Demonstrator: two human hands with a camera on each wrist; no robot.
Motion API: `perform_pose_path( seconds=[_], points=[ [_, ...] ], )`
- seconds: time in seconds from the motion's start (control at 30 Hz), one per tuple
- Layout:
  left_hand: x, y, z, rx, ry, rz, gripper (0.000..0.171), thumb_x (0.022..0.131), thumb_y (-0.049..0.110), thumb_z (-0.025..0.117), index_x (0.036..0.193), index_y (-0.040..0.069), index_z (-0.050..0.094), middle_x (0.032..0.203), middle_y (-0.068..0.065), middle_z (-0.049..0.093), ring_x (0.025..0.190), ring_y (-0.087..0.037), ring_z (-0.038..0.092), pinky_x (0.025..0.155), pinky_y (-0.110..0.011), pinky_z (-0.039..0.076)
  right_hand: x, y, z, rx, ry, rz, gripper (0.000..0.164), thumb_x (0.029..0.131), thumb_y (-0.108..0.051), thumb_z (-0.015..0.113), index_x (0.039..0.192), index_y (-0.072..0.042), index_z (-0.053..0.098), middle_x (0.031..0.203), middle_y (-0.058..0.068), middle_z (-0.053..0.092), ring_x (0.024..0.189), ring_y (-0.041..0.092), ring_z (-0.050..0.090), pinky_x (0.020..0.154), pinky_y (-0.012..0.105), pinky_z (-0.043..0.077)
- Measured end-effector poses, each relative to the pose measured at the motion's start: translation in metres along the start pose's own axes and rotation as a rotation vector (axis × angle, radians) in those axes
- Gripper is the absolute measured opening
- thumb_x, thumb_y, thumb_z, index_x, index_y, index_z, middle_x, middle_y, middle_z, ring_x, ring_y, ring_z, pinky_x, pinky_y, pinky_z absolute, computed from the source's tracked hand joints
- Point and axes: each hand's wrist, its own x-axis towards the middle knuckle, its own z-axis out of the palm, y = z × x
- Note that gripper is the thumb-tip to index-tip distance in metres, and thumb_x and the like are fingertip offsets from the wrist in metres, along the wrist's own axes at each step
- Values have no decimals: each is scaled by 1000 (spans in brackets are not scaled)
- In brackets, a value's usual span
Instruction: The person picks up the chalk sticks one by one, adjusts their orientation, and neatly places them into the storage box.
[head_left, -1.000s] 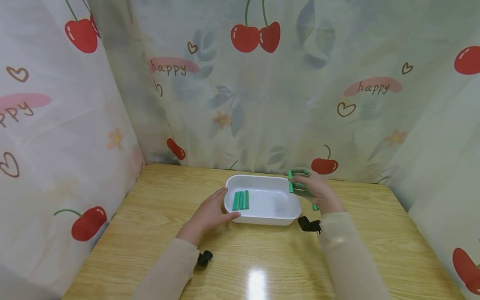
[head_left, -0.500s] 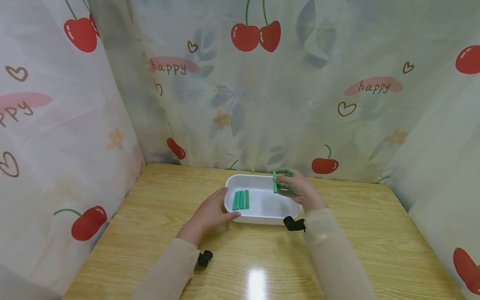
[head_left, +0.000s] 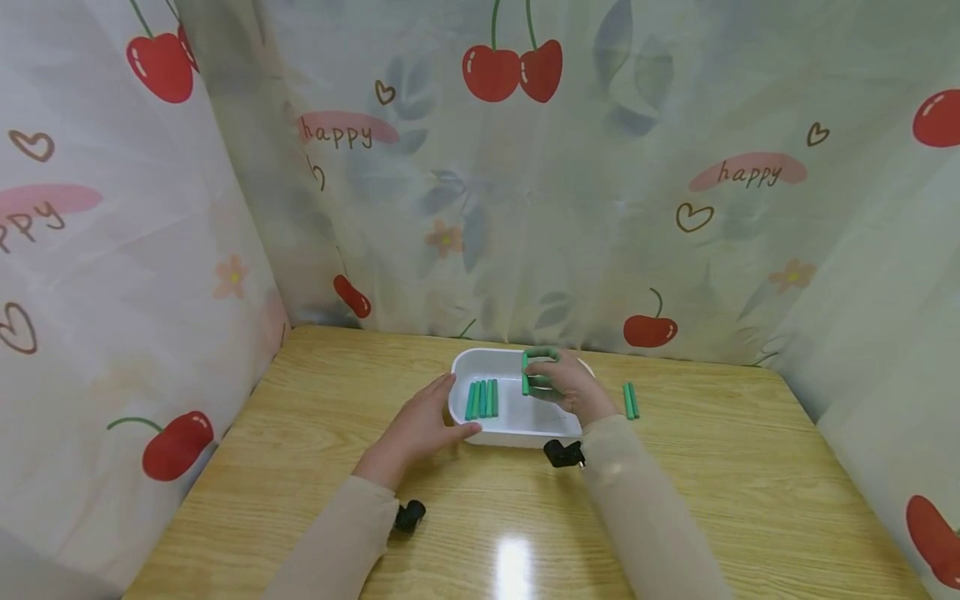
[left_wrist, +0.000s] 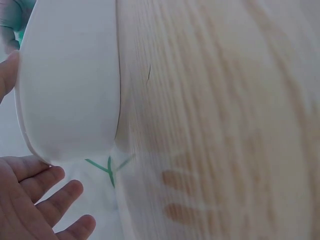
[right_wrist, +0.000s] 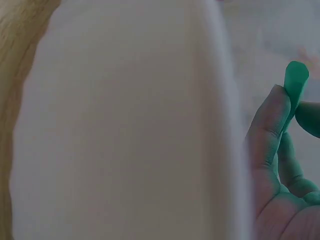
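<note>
My right hand [head_left: 566,383] pinches a green chalk stick [head_left: 525,373] above the white plastic tub [head_left: 517,437]. In the right wrist view the chalk stands up between green-dusted fingertips [right_wrist: 274,112], beyond the tub's wall. Several green chalk sticks [head_left: 482,400] lie side by side inside the tub, at its left end. My left hand [head_left: 422,425] rests at that end, thumb on the near rim. Seen from the left wrist, its fingers [left_wrist: 52,207] are spread and loosely straight, with the index finger against the rim.
Two more green chalk sticks [head_left: 632,401] lie together on the wooden table [head_left: 480,508], to the right of the tub. A cherry-patterned curtain [head_left: 480,208] hangs behind the table and along its sides. Small black cameras [head_left: 564,454] sit at both wrists.
My right hand has carried the chalk stick leftward, from the tub's right end to over its middle. The two chalk sticks on the table now show fully. The left hand stays put.
</note>
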Motion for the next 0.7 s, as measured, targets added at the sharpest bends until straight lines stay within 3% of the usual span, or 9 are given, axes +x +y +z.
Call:
perform_pose_path(
  seconds=[0.2, 0.47, 0.7],
  points=[
    [-1, 0, 0, 1, -7, -7, 105, 80, 62, 76, 160, 16, 25, 165, -1, 25, 150, -28, 25, 118, -50, 28, 10, 13, 8, -8, 49, 35, 39, 91, 1, 66, 129, 1, 55, 98, 9, 60, 79, 17, 64, 71, 30, 59],
    [-1, 1, 0, 13, -7, -3, 106, 80, 63, 75, 160, 15, 24, 165, -2, 25, 150, -27, 25, 118, -49, 28, 19, 30, 14, -137, 89, 7, 40, 87, 1, 67, 125, 5, 56, 102, 11, 61, 80, 17, 62, 72, 28, 54],
    [0, 0, -1, 19, 1, 13, 106, 80, 65, 73, 160, 14, 25, 164, -1, 25, 149, -27, 25, 119, -48, 28, 26, 39, 21, -236, 118, -11, 40, 83, 1, 70, 119, 5, 56, 113, 14, 55, 91, 23, 53, 77, 29, 47]
  ],
)
